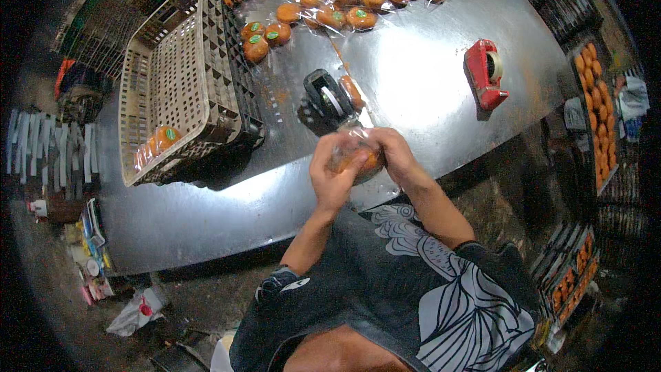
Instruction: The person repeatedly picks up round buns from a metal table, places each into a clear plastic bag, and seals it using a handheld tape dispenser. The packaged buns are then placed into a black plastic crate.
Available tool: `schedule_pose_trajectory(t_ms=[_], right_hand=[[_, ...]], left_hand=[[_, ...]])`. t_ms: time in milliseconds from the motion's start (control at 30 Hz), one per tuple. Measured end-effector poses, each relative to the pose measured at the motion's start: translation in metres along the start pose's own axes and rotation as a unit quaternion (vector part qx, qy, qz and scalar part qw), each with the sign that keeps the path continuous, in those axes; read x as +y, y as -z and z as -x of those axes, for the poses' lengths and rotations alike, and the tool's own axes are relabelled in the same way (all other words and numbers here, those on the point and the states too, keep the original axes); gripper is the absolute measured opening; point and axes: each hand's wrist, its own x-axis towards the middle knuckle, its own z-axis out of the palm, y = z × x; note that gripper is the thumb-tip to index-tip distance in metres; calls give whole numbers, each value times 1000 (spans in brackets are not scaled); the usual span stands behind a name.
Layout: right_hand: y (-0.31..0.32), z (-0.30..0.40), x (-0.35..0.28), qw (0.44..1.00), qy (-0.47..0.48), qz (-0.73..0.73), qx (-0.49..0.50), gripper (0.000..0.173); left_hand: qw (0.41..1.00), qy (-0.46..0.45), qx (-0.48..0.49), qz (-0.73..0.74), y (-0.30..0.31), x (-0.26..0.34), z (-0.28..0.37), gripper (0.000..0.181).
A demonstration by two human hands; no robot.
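Note:
Close to the table's near edge, my left hand grips a brown bun in clear plastic wrap, its thumb lying across the front. My right hand holds the same bun from the other side, with its fingers at the gathered film on top. Motion blur hides just how the fingertips pinch the film. Directly beyond the hands stands a black tape dispenser. Against its right side lies a brown bread piece. Farther back, several wrapped buns with green labels lie in a loose group.
A stacked pair of plastic crates stands on the left of the metal table; the upper one holds a row of wrapped buns. A red tape dispenser sits to the right. Past the right edge is a tray of buns.

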Motion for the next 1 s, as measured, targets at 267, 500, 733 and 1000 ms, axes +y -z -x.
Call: schedule_pose_trajectory(t_ms=[267, 500, 733, 1000], right_hand=[[-27, 10, -9, 976, 156, 146, 43, 21], [-34, 13, 4, 989, 138, 50, 0, 19], [-33, 18, 11, 982, 116, 141, 45, 13], [-29, 48, 22, 835, 144, 529, -56, 15]], left_hand=[[972, 111, 67, 198, 20, -23, 6, 6], [933, 299, -44, 194, 41, -22, -6, 18], [980, 164, -107, -26, 52, -15, 12, 23], [911, 317, -205, -167, 62, -6, 36, 29]])
